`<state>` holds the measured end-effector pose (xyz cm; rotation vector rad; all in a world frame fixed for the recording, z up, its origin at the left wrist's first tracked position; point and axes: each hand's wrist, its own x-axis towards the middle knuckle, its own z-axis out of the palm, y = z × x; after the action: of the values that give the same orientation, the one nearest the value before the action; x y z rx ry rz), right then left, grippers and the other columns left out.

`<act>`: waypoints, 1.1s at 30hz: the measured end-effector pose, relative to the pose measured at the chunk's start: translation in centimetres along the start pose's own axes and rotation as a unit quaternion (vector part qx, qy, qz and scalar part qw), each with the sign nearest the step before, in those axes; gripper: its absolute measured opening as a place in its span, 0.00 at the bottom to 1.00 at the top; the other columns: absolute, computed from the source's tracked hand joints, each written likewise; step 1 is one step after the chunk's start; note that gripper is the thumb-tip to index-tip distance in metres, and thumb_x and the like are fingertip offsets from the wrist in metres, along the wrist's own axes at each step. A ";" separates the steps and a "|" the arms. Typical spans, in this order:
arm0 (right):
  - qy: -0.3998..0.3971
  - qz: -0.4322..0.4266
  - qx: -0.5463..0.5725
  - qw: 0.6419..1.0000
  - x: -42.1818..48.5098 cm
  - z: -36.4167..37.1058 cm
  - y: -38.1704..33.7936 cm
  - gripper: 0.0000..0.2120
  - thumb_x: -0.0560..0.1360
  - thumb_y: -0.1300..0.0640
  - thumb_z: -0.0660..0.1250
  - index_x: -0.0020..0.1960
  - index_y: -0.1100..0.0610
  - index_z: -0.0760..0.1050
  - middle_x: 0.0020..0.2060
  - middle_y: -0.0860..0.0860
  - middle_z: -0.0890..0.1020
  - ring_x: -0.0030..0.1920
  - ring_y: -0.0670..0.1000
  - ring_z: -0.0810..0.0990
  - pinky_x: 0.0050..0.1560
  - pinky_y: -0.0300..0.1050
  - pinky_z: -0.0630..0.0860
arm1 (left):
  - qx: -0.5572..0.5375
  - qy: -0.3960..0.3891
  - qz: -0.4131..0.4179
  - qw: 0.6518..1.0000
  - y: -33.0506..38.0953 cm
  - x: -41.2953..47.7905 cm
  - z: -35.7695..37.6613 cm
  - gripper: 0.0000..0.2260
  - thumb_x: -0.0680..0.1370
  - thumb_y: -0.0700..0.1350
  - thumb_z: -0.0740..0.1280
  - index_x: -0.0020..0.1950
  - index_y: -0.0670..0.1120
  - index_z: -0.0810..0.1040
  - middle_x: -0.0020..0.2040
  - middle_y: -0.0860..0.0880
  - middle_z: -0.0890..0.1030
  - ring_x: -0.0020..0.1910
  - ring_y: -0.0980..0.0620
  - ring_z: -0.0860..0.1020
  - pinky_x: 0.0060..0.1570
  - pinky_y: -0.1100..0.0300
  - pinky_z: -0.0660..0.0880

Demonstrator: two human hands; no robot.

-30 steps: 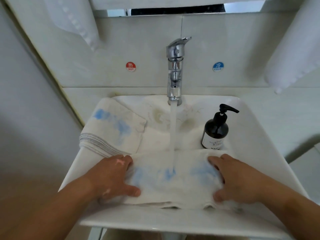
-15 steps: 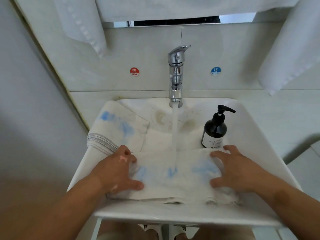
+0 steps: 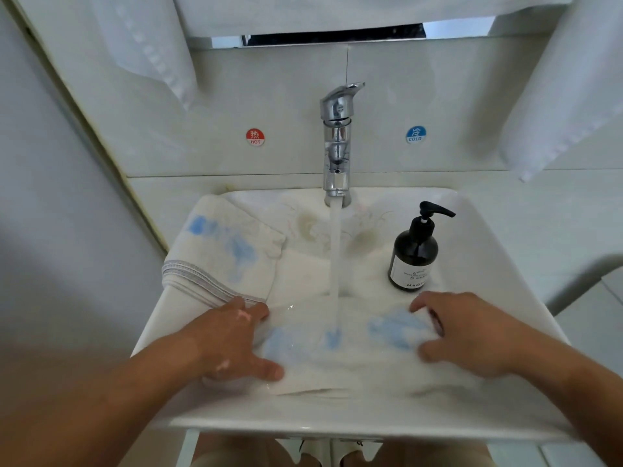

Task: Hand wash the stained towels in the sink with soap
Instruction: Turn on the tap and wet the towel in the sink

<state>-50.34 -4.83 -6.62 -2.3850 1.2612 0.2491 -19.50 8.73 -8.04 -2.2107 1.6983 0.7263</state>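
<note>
Two towels [image 3: 337,369], soap bottle [image 3: 414,257] in sink [image 3: 478,251]

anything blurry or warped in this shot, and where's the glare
Head view: the right hand and the wet towel under it are motion-smeared, the soap bottle looks fairly sharp; wide-angle bending curves the left wall edge; bright glints sit on the chrome faucet.

On my feed I count two stained towels [image 3: 222,251] [image 3: 337,365], one soap bottle [image 3: 413,257], one tap [image 3: 337,143], one sink [image 3: 337,419], two stickers [image 3: 255,137] [image 3: 415,134], two hands [image 3: 232,342] [image 3: 472,335]
</note>
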 end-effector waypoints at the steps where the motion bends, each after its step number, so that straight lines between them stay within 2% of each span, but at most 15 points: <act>1: 0.024 0.001 0.006 1.000 -0.3 -0.9 0.2 0.28 0.69 0.45 0.76 0.66 0.43 0.71 0.41 0.41 0.76 0.42 0.38 0.74 0.40 0.31 0.69 | -0.006 -0.002 0.011 1.000 0.2 0.2 0.0 0.50 0.65 0.74 0.72 0.79 0.55 0.58 0.71 0.51 0.67 0.69 0.48 0.71 0.69 0.54 0.68; 3: 0.076 0.002 0.008 0.997 -1.0 -2.7 0.6 0.27 0.67 0.45 0.76 0.65 0.41 0.73 0.42 0.39 0.75 0.43 0.36 0.73 0.40 0.29 0.67 | -0.020 -0.009 0.038 0.999 0.9 0.6 0.0 0.50 0.65 0.73 0.72 0.81 0.57 0.56 0.73 0.52 0.64 0.71 0.47 0.69 0.70 0.54 0.67; 6: 0.135 0.015 0.011 0.991 -2.5 -5.1 1.1 0.26 0.66 0.47 0.77 0.62 0.38 0.74 0.42 0.39 0.76 0.43 0.38 0.74 0.39 0.31 0.66 | -0.032 -0.018 0.075 0.997 3.2 1.3 0.3 0.50 0.67 0.71 0.72 0.82 0.57 0.53 0.73 0.51 0.63 0.71 0.46 0.69 0.70 0.54 0.67; 9: 0.154 0.036 -0.013 0.987 -3.2 -5.4 1.1 0.25 0.68 0.48 0.76 0.63 0.40 0.74 0.41 0.37 0.76 0.43 0.42 0.75 0.40 0.38 0.68 | -0.039 -0.007 0.077 0.996 4.9 2.7 0.5 0.49 0.66 0.70 0.74 0.80 0.55 0.56 0.68 0.47 0.70 0.65 0.44 0.74 0.64 0.53 0.72; 11: 0.142 0.039 -0.042 0.988 -3.1 -4.8 0.9 0.24 0.70 0.48 0.74 0.64 0.41 0.73 0.41 0.37 0.74 0.44 0.45 0.74 0.44 0.42 0.70 | -0.047 -0.002 0.071 0.996 5.2 3.4 0.3 0.44 0.66 0.68 0.76 0.74 0.52 0.61 0.57 0.49 0.76 0.55 0.45 0.77 0.54 0.54 0.74; 13: 0.128 0.038 -0.049 0.990 -2.9 -3.8 0.9 0.24 0.71 0.47 0.74 0.64 0.42 0.73 0.41 0.38 0.74 0.45 0.46 0.74 0.47 0.43 0.73 | -0.046 -0.004 0.073 0.996 5.2 3.5 -0.1 0.36 0.69 0.65 0.76 0.68 0.51 0.66 0.45 0.54 0.74 0.46 0.48 0.75 0.45 0.56 0.71; 14: 0.122 0.039 -0.051 0.990 -2.8 -3.4 1.0 0.23 0.71 0.47 0.73 0.64 0.42 0.72 0.41 0.39 0.74 0.46 0.47 0.74 0.49 0.43 0.74 | -0.041 0.003 0.078 0.996 5.0 3.4 -0.3 0.32 0.70 0.64 0.76 0.65 0.51 0.68 0.42 0.55 0.72 0.45 0.50 0.74 0.43 0.57 0.69; 17: 0.087 0.048 -0.058 0.993 -1.9 -2.5 1.0 0.26 0.71 0.46 0.74 0.67 0.43 0.70 0.44 0.41 0.74 0.48 0.48 0.72 0.49 0.41 0.72 | -0.031 0.056 0.077 0.995 3.6 2.5 -1.6 0.22 0.70 0.61 0.77 0.56 0.56 0.71 0.49 0.55 0.77 0.48 0.52 0.75 0.44 0.58 0.69; 19: 0.057 0.043 -0.053 0.996 -0.8 -1.6 0.6 0.29 0.70 0.44 0.74 0.69 0.43 0.69 0.49 0.44 0.75 0.50 0.49 0.73 0.50 0.42 0.73 | -0.046 0.079 0.064 0.994 2.0 1.4 -2.7 0.19 0.68 0.58 0.79 0.53 0.56 0.75 0.51 0.55 0.77 0.44 0.55 0.76 0.40 0.64 0.72; 20: 0.042 0.040 -0.045 0.997 -0.2 -1.0 0.4 0.30 0.70 0.44 0.75 0.69 0.43 0.69 0.52 0.46 0.76 0.52 0.50 0.74 0.52 0.44 0.74 | -0.070 0.077 0.056 0.993 1.1 0.8 -3.4 0.19 0.67 0.55 0.80 0.52 0.56 0.76 0.51 0.55 0.77 0.40 0.57 0.76 0.35 0.67 0.73; 22: 0.019 0.029 -0.019 0.999 1.2 0.2 -0.5 0.32 0.70 0.45 0.76 0.71 0.44 0.68 0.58 0.49 0.77 0.54 0.52 0.76 0.54 0.45 0.75 | -0.122 0.064 0.041 0.990 -0.3 -0.5 -4.6 0.21 0.64 0.52 0.83 0.50 0.56 0.76 0.50 0.52 0.77 0.34 0.56 0.77 0.27 0.61 0.76; 25: -0.034 -0.023 0.000 0.999 3.0 1.5 -2.3 0.37 0.71 0.47 0.77 0.75 0.49 0.64 0.63 0.51 0.75 0.57 0.50 0.74 0.56 0.42 0.73 | -0.175 0.063 0.018 0.982 -2.4 -2.2 -6.2 0.22 0.62 0.49 0.85 0.49 0.55 0.77 0.49 0.48 0.80 0.33 0.52 0.78 0.28 0.55 0.78; 27: -0.067 -0.060 -0.002 0.996 3.9 2.0 -3.7 0.41 0.71 0.45 0.77 0.77 0.51 0.62 0.64 0.52 0.74 0.61 0.52 0.75 0.62 0.45 0.73 | -0.214 0.074 0.012 0.974 -3.6 -3.0 -7.0 0.23 0.61 0.48 0.85 0.49 0.55 0.78 0.45 0.48 0.82 0.32 0.48 0.79 0.30 0.51 0.78; 31: -0.076 -0.131 0.019 0.988 5.1 3.3 -6.9 0.36 0.72 0.45 0.76 0.74 0.50 0.65 0.64 0.52 0.72 0.65 0.55 0.73 0.66 0.48 0.70 | -0.262 0.104 0.022 0.959 -5.0 -4.0 -7.9 0.21 0.64 0.44 0.84 0.51 0.53 0.79 0.41 0.50 0.83 0.31 0.52 0.79 0.29 0.56 0.77; 33: -0.077 -0.160 0.040 0.983 5.4 4.0 -8.0 0.39 0.75 0.47 0.74 0.79 0.50 0.59 0.71 0.52 0.69 0.71 0.55 0.68 0.72 0.46 0.66 | -0.288 0.121 0.030 0.949 -5.3 -4.1 -8.0 0.22 0.64 0.43 0.84 0.53 0.52 0.80 0.40 0.50 0.83 0.32 0.52 0.80 0.28 0.58 0.76</act>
<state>-40.55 -3.16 -9.78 -2.4026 0.7884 0.2701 -13.38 9.70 0.43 -2.7404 1.8480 1.1241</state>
